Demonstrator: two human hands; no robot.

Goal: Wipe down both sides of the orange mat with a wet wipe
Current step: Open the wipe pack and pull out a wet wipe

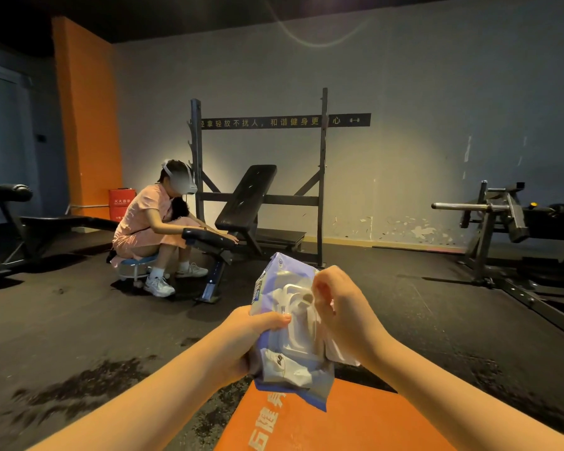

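An orange mat [349,421] with white lettering lies on the dark floor at the bottom of the head view, under my forearms. Above it I hold up a blue and white wet wipe pack [287,336]. My left hand [251,340] grips the pack's left edge, thumb across the front. My right hand [336,307] is at the clear plastic flip lid [302,317], which stands open, fingers curled on its right edge. A white sheet [337,354] shows below my right hand beside the pack; whether that hand holds it I cannot tell.
A person in a pink dress [153,219] sits on a low wheeled stool at the left, hands on a small black bench [209,242]. Behind stands an incline bench in a black rack [258,196]. A weight machine [508,222] stands at the right, another bench [10,219] at the far left.
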